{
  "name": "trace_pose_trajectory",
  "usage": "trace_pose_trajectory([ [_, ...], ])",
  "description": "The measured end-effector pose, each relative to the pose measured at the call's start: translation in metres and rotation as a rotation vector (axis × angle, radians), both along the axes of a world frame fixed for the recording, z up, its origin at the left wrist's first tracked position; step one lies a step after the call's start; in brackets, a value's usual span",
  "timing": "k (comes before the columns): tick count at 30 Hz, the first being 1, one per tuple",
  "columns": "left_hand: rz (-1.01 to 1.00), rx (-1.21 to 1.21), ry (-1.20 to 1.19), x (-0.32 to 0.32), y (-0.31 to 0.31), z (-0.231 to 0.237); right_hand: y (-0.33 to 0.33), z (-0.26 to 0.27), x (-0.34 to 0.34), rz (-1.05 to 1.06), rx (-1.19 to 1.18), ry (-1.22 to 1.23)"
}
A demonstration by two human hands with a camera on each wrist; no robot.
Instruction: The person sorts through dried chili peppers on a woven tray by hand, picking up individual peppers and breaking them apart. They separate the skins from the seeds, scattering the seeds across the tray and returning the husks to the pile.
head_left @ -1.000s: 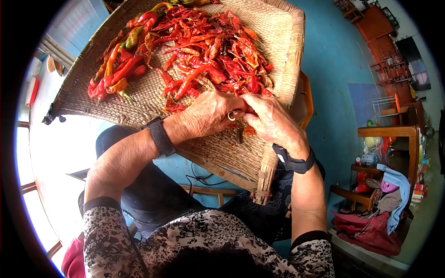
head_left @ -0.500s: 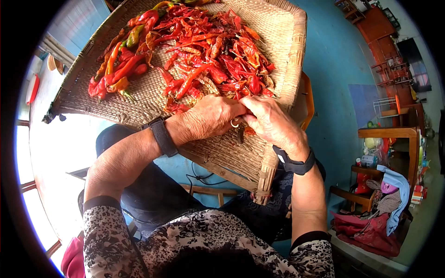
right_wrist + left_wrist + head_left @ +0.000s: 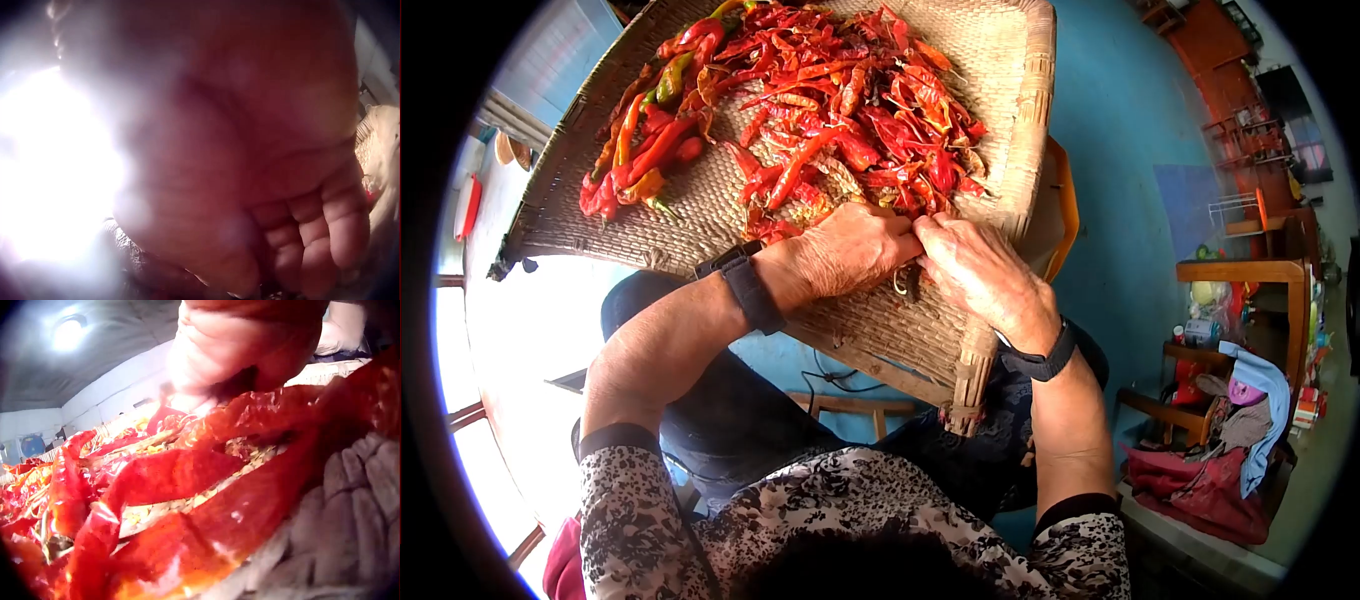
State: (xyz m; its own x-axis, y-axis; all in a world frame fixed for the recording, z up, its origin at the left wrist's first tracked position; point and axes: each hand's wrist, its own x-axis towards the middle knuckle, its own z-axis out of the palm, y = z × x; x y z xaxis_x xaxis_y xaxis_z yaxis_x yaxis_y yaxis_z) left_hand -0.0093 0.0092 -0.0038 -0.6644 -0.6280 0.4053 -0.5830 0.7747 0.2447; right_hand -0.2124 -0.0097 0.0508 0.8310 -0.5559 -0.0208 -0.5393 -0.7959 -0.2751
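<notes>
My left hand and right hand meet at the near edge of a heap of red dried chili peppers. Their curled fingers pinch at a chili pepper, mostly hidden behind them. A pale curled stem shows just below the fingertips. The heap lies on a woven tray. In the left wrist view, wrinkled red chili peppers lie in front of the left hand's underside. The right wrist view is filled by the right palm, its fingers bent inward, with strong glare at left.
Fresher, glossy chili peppers lie along the tray's left side. The tray's raised rim runs down the right, with an orange-edged container beneath it. A wooden chair with cloths stands on the blue floor at right.
The hands shift slightly and the left fingers draw in against the right ones. The pale curled stem moves down from beside the left fingers. The head view tilts a little.
</notes>
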Motion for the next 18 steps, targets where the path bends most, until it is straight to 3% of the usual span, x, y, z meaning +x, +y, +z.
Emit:
trace_pose_trajectory([
  [2, -0.011, -0.019, -0.001, -0.002, -0.002, -0.003, 0.006, -0.001, -0.004, 0.008, -0.189, -0.037],
  [9, -0.007, -0.047, -0.029, -0.002, -0.002, 0.001, 0.007, 0.001, -0.005, 0.005, -0.208, 0.022],
  [12, -0.017, -0.052, -0.028, 0.000, -0.003, 0.003, 0.002, -0.002, -0.003, 0.014, -0.201, -0.063],
  [14, -0.014, -0.001, -0.039, 0.002, -0.003, 0.003, -0.004, 0.004, 0.004, -0.014, 0.008, 0.042],
  [15, -0.009, 0.053, -0.048, 0.002, -0.003, 0.005, -0.006, 0.004, 0.004, -0.015, 0.005, 0.042],
  [17, -0.006, 0.094, 0.001, 0.003, -0.004, 0.009, -0.010, 0.003, 0.005, 0.043, -0.042, -0.221],
  [18, -0.004, 0.139, 0.052, 0.003, -0.004, 0.013, -0.014, 0.004, 0.007, 0.044, -0.045, -0.221],
])
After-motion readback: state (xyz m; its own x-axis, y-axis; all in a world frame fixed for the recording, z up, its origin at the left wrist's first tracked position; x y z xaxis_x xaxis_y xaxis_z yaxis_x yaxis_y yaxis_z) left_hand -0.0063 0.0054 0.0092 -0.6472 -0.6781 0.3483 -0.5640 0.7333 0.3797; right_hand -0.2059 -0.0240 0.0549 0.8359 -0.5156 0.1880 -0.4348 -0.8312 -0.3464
